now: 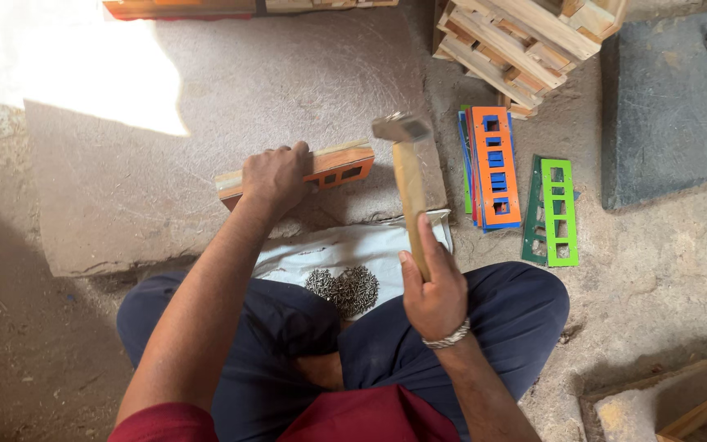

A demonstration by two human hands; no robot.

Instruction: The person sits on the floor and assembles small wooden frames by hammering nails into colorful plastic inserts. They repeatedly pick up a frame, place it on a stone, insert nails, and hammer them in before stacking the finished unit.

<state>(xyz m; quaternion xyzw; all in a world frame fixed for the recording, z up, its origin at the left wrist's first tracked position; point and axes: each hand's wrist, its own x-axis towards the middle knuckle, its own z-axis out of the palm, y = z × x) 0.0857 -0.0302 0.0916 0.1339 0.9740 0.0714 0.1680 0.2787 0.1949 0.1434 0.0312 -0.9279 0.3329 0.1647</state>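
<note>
In the head view, a person sits cross-legged on the floor. The left hand (pixel 276 176) presses down with curled fingers on a wooden frame piece (pixel 333 168) faced with an orange panel of rectangular cut-outs. The piece lies tilted on a large flat stone slab (pixel 165 188) in front of the knees.

The right hand (pixel 431 286), a metal bracelet at its wrist, is closed around the lower end of a hammer (pixel 409 188). The wooden handle points up and away from the body, and the steel head hangs just right of the frame piece, not touching it.

Between the knees, a heap of small dark nails (pixel 344 288) lies on a white sheet (pixel 386 245). To the right sit a stack of orange and blue panels (pixel 494 168) and a pair of green panels (pixel 556 213), well apart from both hands. Stacked wooden frames (pixel 525 41) stand at the top.
</note>
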